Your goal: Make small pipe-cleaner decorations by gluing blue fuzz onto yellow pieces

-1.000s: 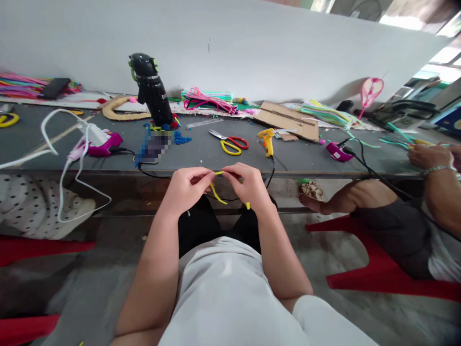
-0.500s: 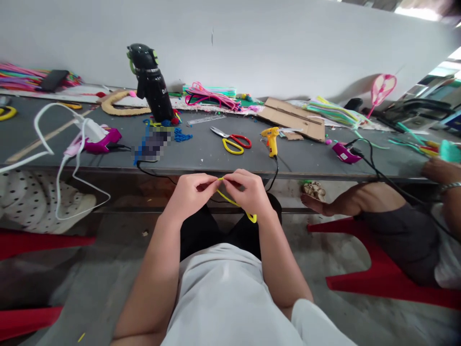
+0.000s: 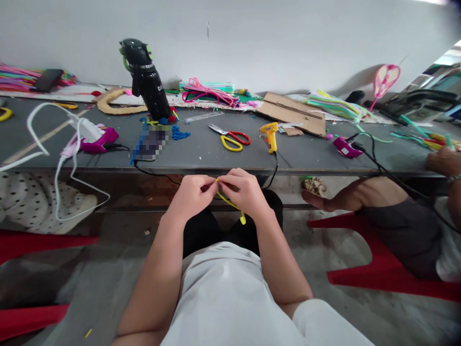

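Between my two hands is a thin yellow pipe cleaner (image 3: 230, 202), one end pinched at the fingertips and the rest hanging below my right palm to a bent tip. My left hand (image 3: 194, 196) is closed, its thumb and forefinger pressed on the pinched end. Touching it fingertip to fingertip, my right hand (image 3: 242, 191) is closed on the same end. Both are above my lap, just in front of the table edge. Scissors (image 3: 230, 138) with red and yellow handles and a yellow glue gun (image 3: 270, 136) lie on the table beyond them.
A black bottle (image 3: 148, 86) and a phone (image 3: 150, 143) stand and lie at left. Purple power sockets (image 3: 99, 140) with cords sit on the grey table (image 3: 201, 161). Cardboard (image 3: 291, 114) and pipe-cleaner bundles (image 3: 334, 106) line the wall. A co-worker's hand (image 3: 446, 161) is at right.
My hands have shifted slightly left, still pinching the pipe cleaner. Its hanging end has swung left, and its bent tip shows differently. At far right, the co-worker's hand has moved a little.
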Tool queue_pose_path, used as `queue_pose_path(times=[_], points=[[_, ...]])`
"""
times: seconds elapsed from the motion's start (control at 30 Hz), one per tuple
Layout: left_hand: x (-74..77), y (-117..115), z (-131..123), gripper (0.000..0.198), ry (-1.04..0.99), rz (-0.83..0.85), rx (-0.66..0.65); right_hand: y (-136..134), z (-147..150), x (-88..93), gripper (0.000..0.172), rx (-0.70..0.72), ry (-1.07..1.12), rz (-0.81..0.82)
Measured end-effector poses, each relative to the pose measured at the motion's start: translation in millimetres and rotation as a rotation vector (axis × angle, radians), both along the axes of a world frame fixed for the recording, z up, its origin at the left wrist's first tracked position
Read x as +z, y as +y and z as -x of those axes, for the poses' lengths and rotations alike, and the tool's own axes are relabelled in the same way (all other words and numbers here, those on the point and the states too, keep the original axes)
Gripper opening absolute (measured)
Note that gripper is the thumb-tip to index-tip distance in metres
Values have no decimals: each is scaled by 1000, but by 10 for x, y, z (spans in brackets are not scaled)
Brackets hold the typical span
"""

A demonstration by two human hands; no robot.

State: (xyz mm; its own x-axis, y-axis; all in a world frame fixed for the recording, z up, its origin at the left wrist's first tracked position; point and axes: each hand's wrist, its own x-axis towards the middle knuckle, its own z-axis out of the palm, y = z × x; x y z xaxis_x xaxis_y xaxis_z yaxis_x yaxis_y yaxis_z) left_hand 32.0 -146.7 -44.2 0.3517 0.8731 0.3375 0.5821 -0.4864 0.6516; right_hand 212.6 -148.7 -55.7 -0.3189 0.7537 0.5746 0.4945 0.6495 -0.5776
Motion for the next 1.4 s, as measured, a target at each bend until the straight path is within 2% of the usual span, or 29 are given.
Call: queue_pose_path(times=[0.17,0.3,0.53,0.67,0.87,1.03,1.13,1.27,1.4], points=[[-67,21,6,27,-101,89,64,1,-6,-39,24,37,4,10],[-94,33,6,27,-142,94,121,9,-3,-69,28,53,-19,49],[-86,2,17,25,-175,85,101,50,-4,-117,26,2,125,97],[-91,-1,16,24,-181,29,121,38,21,-120,25,19,155,120],[-82,20,0,24,-94,-153,168,-3,60,-82,27,42,132,140],[-134,47,31,23,-184,-50,239,-16,8,-58,25,-18,148,273],[-171,60,38,23,-297,7,275,0,-34,-54,27,-2,276,441],[-192,86,30,26,-398,33,297,13,-99,-20,31,129,476,659],[-216,126,25,36,-597,92,348,12,-186,-15,30,298,599,697]])
